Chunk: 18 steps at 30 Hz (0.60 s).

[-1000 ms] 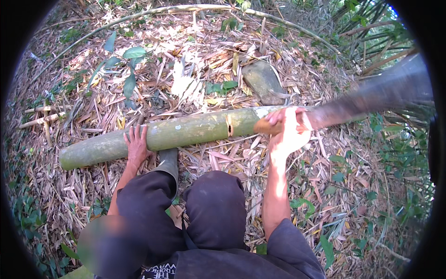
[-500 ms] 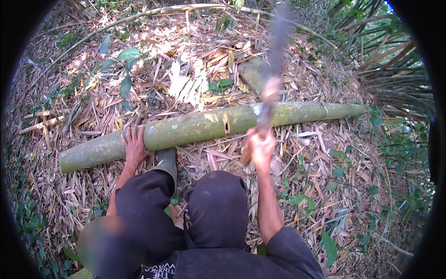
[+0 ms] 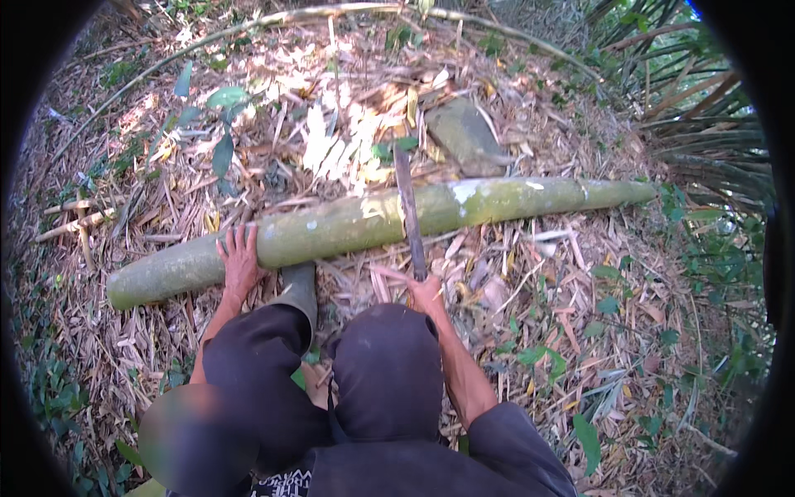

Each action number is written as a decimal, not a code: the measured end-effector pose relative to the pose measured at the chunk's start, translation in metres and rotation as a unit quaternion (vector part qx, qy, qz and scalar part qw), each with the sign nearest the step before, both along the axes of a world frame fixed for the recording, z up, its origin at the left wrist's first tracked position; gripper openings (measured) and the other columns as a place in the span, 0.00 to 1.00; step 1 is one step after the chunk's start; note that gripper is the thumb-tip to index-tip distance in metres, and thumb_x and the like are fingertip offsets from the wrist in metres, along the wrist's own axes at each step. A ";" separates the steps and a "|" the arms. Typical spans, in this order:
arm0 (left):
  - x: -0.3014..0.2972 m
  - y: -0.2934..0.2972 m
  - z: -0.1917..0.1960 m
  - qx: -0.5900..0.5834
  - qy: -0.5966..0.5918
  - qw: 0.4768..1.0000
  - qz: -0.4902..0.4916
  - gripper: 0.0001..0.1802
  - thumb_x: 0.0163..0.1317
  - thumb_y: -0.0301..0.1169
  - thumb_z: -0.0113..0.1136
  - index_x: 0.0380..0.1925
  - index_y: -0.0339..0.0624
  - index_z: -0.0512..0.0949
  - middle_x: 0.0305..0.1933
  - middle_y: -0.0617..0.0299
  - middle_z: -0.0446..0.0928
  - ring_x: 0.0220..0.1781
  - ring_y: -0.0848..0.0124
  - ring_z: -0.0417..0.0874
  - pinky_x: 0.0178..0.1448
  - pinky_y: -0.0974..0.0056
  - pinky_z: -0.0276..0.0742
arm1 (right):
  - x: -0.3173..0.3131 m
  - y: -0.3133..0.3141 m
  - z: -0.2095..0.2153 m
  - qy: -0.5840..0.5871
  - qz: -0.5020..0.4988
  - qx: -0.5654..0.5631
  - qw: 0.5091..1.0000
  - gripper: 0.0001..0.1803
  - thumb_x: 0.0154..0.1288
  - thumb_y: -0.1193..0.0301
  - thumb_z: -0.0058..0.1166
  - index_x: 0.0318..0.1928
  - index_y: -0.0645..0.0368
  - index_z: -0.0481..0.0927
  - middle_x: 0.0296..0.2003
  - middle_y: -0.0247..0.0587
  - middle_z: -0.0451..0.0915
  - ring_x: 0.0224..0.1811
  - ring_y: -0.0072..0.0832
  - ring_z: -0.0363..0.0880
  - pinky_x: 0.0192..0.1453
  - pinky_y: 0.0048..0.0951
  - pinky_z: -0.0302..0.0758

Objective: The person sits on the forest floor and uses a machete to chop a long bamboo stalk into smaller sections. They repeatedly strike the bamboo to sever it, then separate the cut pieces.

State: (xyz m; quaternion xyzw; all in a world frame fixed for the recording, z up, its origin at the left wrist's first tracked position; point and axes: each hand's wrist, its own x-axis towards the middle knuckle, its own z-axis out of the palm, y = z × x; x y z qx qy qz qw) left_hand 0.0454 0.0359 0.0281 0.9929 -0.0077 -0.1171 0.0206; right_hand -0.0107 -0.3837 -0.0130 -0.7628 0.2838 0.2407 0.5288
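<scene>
A thick green bamboo pole [image 3: 331,231] lies across the ground in front of me. My left hand [image 3: 241,263] rests on its left part, fingers spread over the curved top, not wrapped round it. In my right hand [image 3: 426,293] is the handle of a machete [image 3: 407,186], mostly hidden by my fingers. Its dark blade crosses the pole near the middle, at the spot of the cut notch, which the blade now covers. The blade's tip points away from me, past the pole's far side.
My boot [image 3: 299,288] is against the pole's near side, close to my left hand. Beyond the pole lies a flat stone [image 3: 466,132]. A long thin stem [image 3: 273,20] arches across the back. Dry leaves cover the ground; bamboo stalks [image 3: 704,132] stand at right.
My right hand has swung the machete down and to the left, from raised above the pole onto its notch. My left hand stays in place on the bamboo.
</scene>
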 end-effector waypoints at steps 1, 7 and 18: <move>0.004 -0.002 0.001 0.003 0.008 1.000 0.000 0.65 0.27 0.41 0.81 0.70 0.52 0.54 0.71 0.56 0.54 0.74 0.47 0.50 0.73 0.32 0.41 | 0.000 -0.003 0.005 0.013 -0.006 0.010 1.000 0.07 0.59 0.74 0.55 0.29 0.66 0.75 0.15 0.35 0.73 0.13 0.24 0.73 0.16 0.29 0.69; 0.006 -0.002 0.007 0.018 0.043 0.999 0.010 0.63 0.30 0.40 0.80 0.70 0.52 0.54 0.72 0.54 0.54 0.75 0.47 0.49 0.73 0.32 0.41 | 0.061 0.017 0.116 -0.124 -0.002 0.026 0.992 0.07 0.62 0.72 0.56 0.32 0.64 0.75 0.18 0.35 0.74 0.15 0.20 0.72 0.19 0.25 0.68; 0.015 -0.004 0.013 0.006 0.075 0.997 0.019 0.63 0.26 0.41 0.81 0.68 0.53 0.57 0.70 0.53 0.55 0.74 0.46 0.52 0.71 0.31 0.44 | 0.073 0.013 0.094 -0.311 -0.018 -0.070 0.948 0.14 0.59 0.74 0.56 0.45 0.65 0.74 0.27 0.49 0.81 0.25 0.32 0.79 0.29 0.34 0.75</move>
